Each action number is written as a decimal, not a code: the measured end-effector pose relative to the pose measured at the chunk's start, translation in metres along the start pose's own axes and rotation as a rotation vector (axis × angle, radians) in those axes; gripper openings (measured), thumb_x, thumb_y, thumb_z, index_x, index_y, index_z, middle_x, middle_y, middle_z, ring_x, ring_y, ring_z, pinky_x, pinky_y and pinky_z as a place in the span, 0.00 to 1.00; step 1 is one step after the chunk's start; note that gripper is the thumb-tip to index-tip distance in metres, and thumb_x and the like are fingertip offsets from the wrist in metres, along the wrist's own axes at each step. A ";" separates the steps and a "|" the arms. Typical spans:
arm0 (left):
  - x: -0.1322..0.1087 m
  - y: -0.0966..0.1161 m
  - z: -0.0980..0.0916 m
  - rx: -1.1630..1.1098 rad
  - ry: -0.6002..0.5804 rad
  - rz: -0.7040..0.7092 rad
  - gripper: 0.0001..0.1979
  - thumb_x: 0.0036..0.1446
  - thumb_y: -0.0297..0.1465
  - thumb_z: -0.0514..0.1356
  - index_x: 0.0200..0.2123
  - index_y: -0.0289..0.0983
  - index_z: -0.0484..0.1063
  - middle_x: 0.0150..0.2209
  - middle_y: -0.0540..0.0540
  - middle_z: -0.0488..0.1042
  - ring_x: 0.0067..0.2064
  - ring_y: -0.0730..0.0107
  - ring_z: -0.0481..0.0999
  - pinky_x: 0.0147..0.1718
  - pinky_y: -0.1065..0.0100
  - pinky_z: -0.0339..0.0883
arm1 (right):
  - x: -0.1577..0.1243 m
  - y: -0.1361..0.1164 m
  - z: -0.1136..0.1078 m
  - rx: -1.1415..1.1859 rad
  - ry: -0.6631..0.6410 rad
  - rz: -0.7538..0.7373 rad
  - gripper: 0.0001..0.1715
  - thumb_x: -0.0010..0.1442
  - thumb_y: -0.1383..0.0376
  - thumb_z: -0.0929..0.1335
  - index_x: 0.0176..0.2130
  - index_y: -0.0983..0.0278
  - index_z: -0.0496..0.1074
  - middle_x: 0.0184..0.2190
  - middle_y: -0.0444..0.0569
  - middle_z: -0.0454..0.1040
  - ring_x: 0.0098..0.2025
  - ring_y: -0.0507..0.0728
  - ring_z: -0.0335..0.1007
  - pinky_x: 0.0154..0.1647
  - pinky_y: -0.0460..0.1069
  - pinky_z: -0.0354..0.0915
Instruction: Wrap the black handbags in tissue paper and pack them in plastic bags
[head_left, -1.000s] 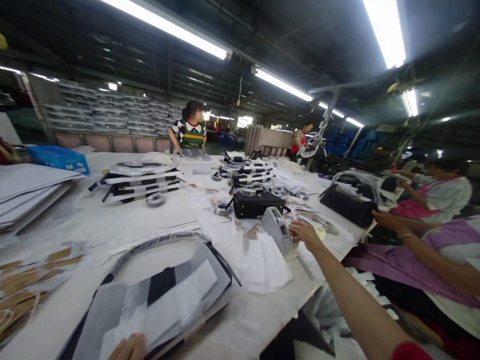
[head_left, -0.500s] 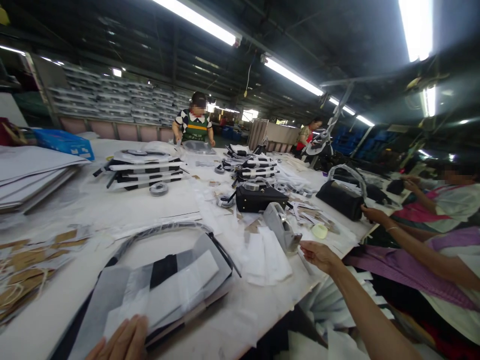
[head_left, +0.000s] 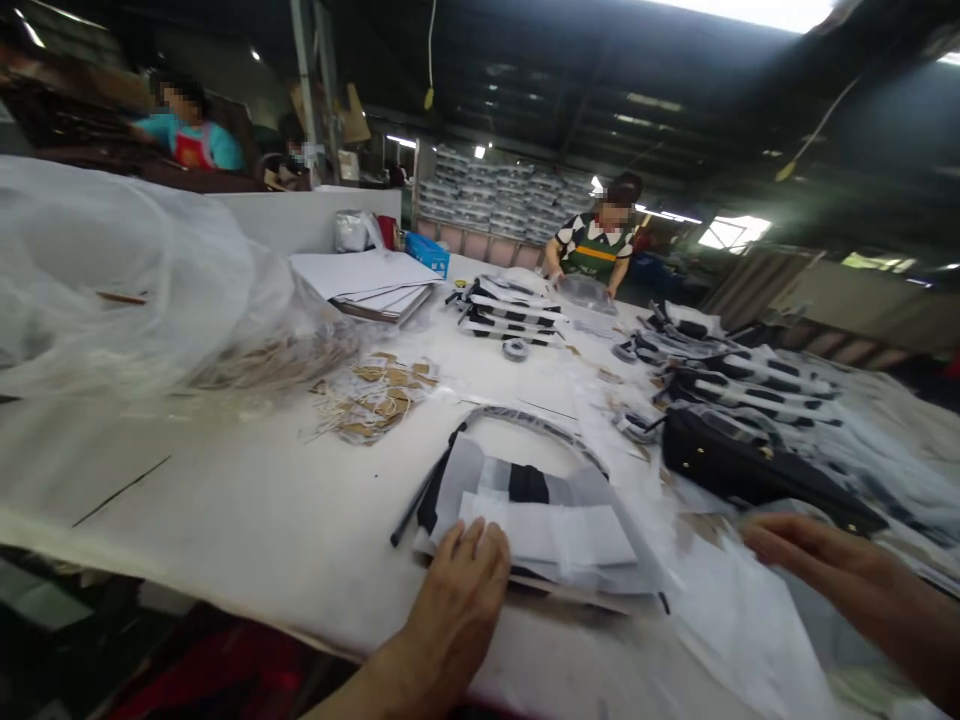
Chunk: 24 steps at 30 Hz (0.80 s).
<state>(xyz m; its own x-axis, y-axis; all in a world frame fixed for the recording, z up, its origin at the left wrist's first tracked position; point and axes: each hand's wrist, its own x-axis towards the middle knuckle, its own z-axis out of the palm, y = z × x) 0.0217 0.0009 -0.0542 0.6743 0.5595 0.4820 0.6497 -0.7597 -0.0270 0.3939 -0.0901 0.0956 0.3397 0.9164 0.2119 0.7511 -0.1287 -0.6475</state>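
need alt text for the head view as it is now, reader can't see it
A person's left hand rests on a white strip atop a partly wrapped black bag on a white table. The blurred right hand is near white sheets. Beyond are stacked bags and a co-worker in a green apron.

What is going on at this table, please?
A person's left hand rests on white paper on a partly wrapped bag, which lies on the table. The right hand is out to the right, by a grey tape dispenser; blur hides whether it holds anything. Farther back are stacked wrapped bags, and across the table a co-worker handles something in clear plastic.
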 end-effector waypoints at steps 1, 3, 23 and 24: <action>-0.001 0.000 -0.001 -0.009 -0.012 -0.002 0.20 0.60 0.22 0.52 0.55 0.33 0.66 0.54 0.41 0.72 0.56 0.60 0.70 0.57 0.59 0.58 | 0.010 -0.030 0.019 -0.048 -0.164 0.003 0.16 0.47 0.48 0.74 0.27 0.58 0.80 0.25 0.55 0.77 0.26 0.58 0.73 0.27 0.51 0.64; -0.002 0.000 -0.003 -0.027 -0.030 -0.003 0.19 0.61 0.22 0.52 0.56 0.32 0.66 0.53 0.41 0.73 0.56 0.60 0.69 0.57 0.59 0.58 | 0.028 -0.088 0.060 -0.067 -0.405 -0.105 0.16 0.55 0.50 0.70 0.27 0.58 0.78 0.27 0.49 0.77 0.31 0.58 0.73 0.32 0.50 0.66; 0.003 -0.001 -0.007 -0.142 0.085 -0.019 0.18 0.61 0.26 0.49 0.51 0.30 0.70 0.47 0.41 0.72 0.48 0.57 0.66 0.52 0.53 0.59 | 0.102 -0.204 0.251 -1.042 -1.267 -0.642 0.14 0.48 0.57 0.76 0.35 0.63 0.80 0.31 0.48 0.81 0.32 0.56 0.75 0.25 0.46 0.55; 0.004 -0.001 -0.008 -0.142 0.086 -0.018 0.18 0.61 0.25 0.49 0.51 0.29 0.70 0.47 0.41 0.72 0.47 0.57 0.66 0.52 0.53 0.59 | 0.100 -0.203 0.254 -1.068 -1.251 -0.705 0.14 0.48 0.57 0.76 0.34 0.63 0.80 0.29 0.48 0.80 0.32 0.57 0.75 0.26 0.47 0.56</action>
<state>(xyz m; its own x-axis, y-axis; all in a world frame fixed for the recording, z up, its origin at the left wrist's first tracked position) 0.0206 0.0014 -0.0454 0.6263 0.5475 0.5549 0.6011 -0.7925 0.1035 0.1315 0.1243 0.0623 -0.3819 0.5500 -0.7428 0.7271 0.6749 0.1259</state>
